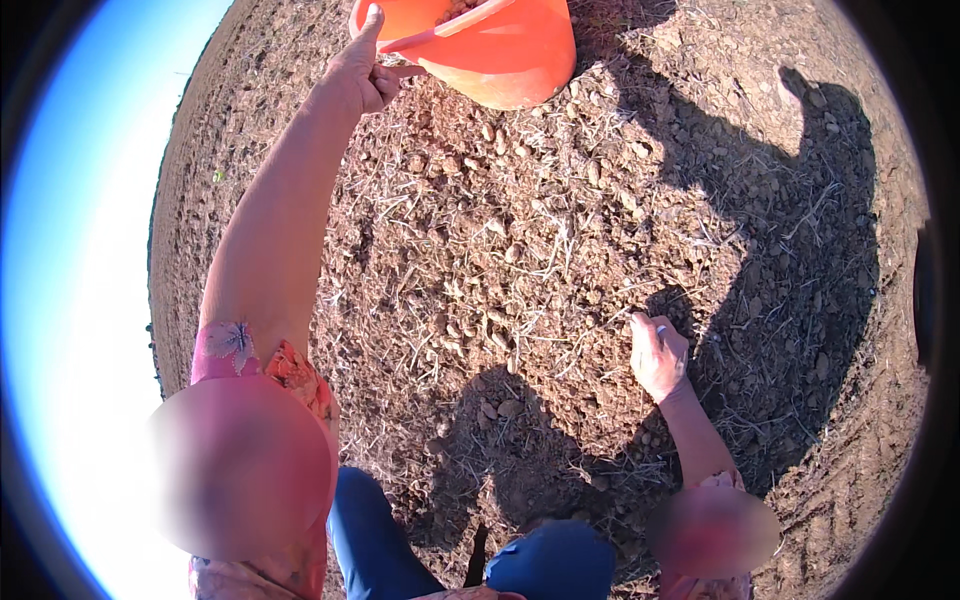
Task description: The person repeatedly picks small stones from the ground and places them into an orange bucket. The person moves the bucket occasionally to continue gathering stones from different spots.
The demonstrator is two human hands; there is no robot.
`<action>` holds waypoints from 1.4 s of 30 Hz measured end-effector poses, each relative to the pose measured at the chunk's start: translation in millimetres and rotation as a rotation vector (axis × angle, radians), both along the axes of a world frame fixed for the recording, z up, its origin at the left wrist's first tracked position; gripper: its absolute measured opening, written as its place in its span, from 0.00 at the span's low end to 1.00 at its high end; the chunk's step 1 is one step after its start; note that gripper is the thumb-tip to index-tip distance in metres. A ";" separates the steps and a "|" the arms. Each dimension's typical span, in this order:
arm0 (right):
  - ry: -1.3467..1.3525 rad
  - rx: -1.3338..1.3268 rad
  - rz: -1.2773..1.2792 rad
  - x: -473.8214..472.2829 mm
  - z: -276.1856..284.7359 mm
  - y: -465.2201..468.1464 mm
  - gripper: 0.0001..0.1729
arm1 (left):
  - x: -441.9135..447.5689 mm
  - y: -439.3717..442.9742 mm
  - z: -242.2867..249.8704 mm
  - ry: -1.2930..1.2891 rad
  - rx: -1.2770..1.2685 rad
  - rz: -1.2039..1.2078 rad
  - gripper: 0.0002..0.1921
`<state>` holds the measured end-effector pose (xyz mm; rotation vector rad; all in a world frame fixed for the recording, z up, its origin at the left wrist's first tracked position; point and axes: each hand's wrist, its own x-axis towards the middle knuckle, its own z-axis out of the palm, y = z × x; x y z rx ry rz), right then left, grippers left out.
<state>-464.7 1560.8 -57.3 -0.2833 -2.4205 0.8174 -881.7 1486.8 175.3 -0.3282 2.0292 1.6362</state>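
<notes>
My left hand [364, 75] is stretched far forward, gripping the rim of an orange bucket [499, 64] with the thumb on top. Small reddish-brown lumps [459, 9] show inside the bucket, whose top is cut off by the picture's edge. Low over the soil on the right is my right hand [658, 356], wearing a ring. Its fingers are bent and point down at the ground; whether anything is between them cannot be made out. Tan pods that look like peanuts [495, 139] lie scattered on the soil below the bucket.
Dry, cloddy soil [420, 247] with straw bits spreads all round. My knees [551, 559] in blue trousers are at the bottom. Shadows [795, 300] darken the right side. Tyre-like tracks [840, 517] mark the lower right.
</notes>
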 end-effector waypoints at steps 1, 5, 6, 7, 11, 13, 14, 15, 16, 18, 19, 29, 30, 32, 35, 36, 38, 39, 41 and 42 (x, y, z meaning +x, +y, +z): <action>0.030 0.000 -0.009 -2.5 -5.0 -0.6 0.16 | 4.6 -14.1 14.2 0.148 -0.182 -0.178 0.22; 0.053 -0.008 0.011 -3.6 -1.9 -1.1 0.15 | 52.7 -121.3 -3.8 0.497 -0.800 -0.791 0.18; 0.073 -0.051 0.032 -5.6 -7.2 -6.9 0.14 | 91.5 -143.2 2.4 0.279 -1.022 -0.936 0.14; 0.072 -0.078 0.049 -11.4 -4.1 -16.4 0.13 | 114.8 -188.3 -8.0 0.275 -0.972 -1.118 0.11; 0.076 -0.004 0.043 -14.8 1.5 -14.9 0.09 | 169.4 -259.8 -28.2 0.174 -1.210 -1.461 0.19; 0.002 0.046 0.011 -7.2 -0.3 -5.3 0.08 | 178.7 -283.3 -65.3 0.154 -1.074 -1.406 0.18; -0.019 0.051 -0.009 -7.9 -2.1 -5.1 0.07 | 182.6 -291.5 -69.6 0.156 -1.087 -1.409 0.16; -0.113 0.098 -0.039 -5.0 -6.2 -3.4 0.07 | 187.9 -297.0 -77.2 0.164 -1.087 -1.423 0.15; -0.078 -0.076 -0.129 5.1 -42.4 10.2 0.07 | 190.9 -300.2 -96.3 0.264 -1.041 -1.464 0.14; -0.226 0.158 -0.152 -18.3 8.5 -11.3 0.07 | 201.7 -322.5 -118.4 0.348 -0.946 -1.531 0.11; -0.343 0.069 -0.182 -28.9 31.0 -20.4 0.08 | 203.9 -325.3 -132.3 0.456 -0.866 -1.526 0.09; -0.866 -0.092 0.223 -115.1 51.9 -149.8 0.13 | 205.3 -291.0 -207.5 0.748 -0.606 -1.164 0.04; -0.865 -0.049 0.208 -119.6 43.8 -162.6 0.14 | 205.0 -298.9 -204.3 0.728 -0.677 -1.203 0.06; -0.885 -0.045 0.199 -113.4 29.5 -165.8 0.14 | 210.3 -294.8 -214.1 0.733 -0.707 -1.243 0.07; -0.862 -0.349 0.204 -104.7 28.7 -159.6 0.14 | 206.3 -294.5 -210.0 0.735 -0.698 -1.266 0.09; -0.902 -0.695 0.186 -109.2 38.9 -156.2 0.13 | 200.1 -296.3 -205.9 0.737 -0.699 -1.247 0.09; -0.808 -1.543 0.120 -100.6 39.0 -148.3 0.12 | 186.9 -299.7 -204.3 0.689 -0.704 -1.294 0.11; -0.735 -1.614 0.148 -100.8 41.4 -151.9 0.13 | 178.4 -299.8 -200.1 0.610 -0.627 -1.234 0.11; -0.586 -1.766 0.219 -108.4 41.6 -166.2 0.14 | 158.9 -300.7 -182.4 0.446 -0.491 -1.106 0.11; -0.618 -1.643 0.153 -117.2 47.8 -177.7 0.17 | 143.1 -295.8 -171.7 0.211 -0.351 -1.036 0.10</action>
